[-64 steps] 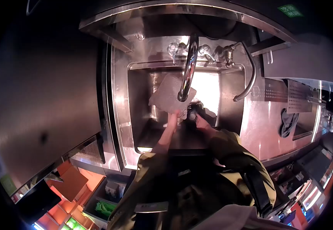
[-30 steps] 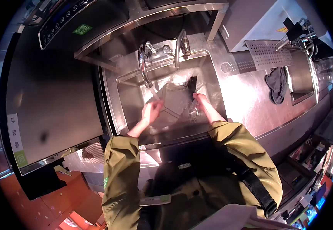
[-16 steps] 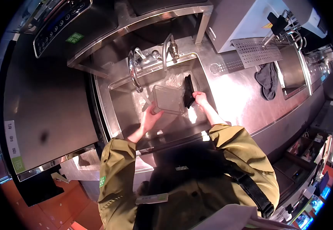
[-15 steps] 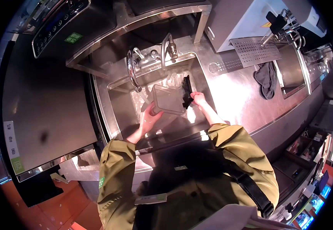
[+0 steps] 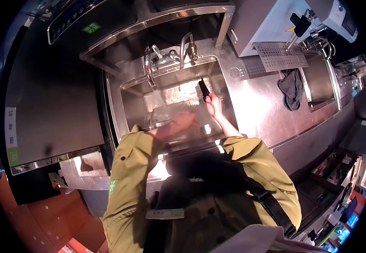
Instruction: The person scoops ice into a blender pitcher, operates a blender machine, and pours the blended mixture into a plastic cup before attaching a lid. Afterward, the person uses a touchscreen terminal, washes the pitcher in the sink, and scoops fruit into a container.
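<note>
In the sink [image 5: 126, 103], my right hand [image 5: 213, 105] is closed round a flat, dark black piece [image 5: 204, 88] whose kind I cannot make out. It points up and slightly left from the fingers. My left hand [image 5: 185, 120] is smeared by motion over the lower middle of the sink, so its fingers do not show clearly. Just left of it is a blurred clear plastic container [image 5: 162, 114]; whether that hand grips it cannot be told. The curved faucet [image 5: 148, 69] stands above the container's side of the sink.
A second spout [image 5: 183, 50] stands at the sink's back edge. On the counter to the right lie a dark cloth [image 5: 291, 89] and a perforated metal plate [image 5: 280, 57], with a smaller basin [image 5: 320, 80] beyond. A large dark appliance [image 5: 52, 114] borders the left.
My left hand has moved right, and the clear container has gone lower and left from its raised, tilted position. My right hand stays close by, with the black piece turned to a narrower angle.
</note>
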Motion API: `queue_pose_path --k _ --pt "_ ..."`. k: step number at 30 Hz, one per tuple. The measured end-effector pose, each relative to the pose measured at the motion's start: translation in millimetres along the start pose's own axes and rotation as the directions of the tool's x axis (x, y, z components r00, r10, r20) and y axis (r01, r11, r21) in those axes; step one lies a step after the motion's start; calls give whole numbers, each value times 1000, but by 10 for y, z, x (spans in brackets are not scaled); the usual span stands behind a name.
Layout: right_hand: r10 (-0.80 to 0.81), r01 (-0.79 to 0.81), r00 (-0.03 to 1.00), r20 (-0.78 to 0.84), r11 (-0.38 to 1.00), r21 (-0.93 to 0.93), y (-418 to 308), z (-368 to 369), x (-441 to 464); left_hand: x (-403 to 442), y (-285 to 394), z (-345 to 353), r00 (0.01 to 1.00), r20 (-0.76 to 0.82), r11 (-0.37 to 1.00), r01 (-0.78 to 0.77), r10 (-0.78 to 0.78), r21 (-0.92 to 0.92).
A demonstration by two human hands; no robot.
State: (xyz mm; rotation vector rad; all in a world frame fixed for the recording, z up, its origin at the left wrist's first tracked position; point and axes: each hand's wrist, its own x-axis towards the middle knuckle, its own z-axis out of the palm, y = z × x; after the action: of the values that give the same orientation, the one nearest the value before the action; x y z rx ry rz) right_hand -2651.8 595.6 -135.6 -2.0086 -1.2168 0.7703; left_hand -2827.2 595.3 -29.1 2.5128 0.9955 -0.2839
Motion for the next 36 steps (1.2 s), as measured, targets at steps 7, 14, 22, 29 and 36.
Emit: queue_pose_path --k 7,14,22,29,36 --pt "-215 219 976 38 957 -189 -1046 -321 173 335 42 426 993 -120 990 39 -23 136" --pt "-289 382 912 292 859 -341 -1524 -344 540 -155 -1150 346 834 -517 917 -341 193 -208" --pt "-419 530 848 324 683 -503 -1460 -97 1057 -436 -509 436 866 -100 394 117 -489 -912" --pt "-453 536 843 290 668 -516 -1668 -281 1180 -155 -716 807 508 -421 502 27 -751 -864" --pt "-576 705 705 413 506 -497 -1492 112 1027 -364 -1070 751 265 -48 22 -101 -963 -995"
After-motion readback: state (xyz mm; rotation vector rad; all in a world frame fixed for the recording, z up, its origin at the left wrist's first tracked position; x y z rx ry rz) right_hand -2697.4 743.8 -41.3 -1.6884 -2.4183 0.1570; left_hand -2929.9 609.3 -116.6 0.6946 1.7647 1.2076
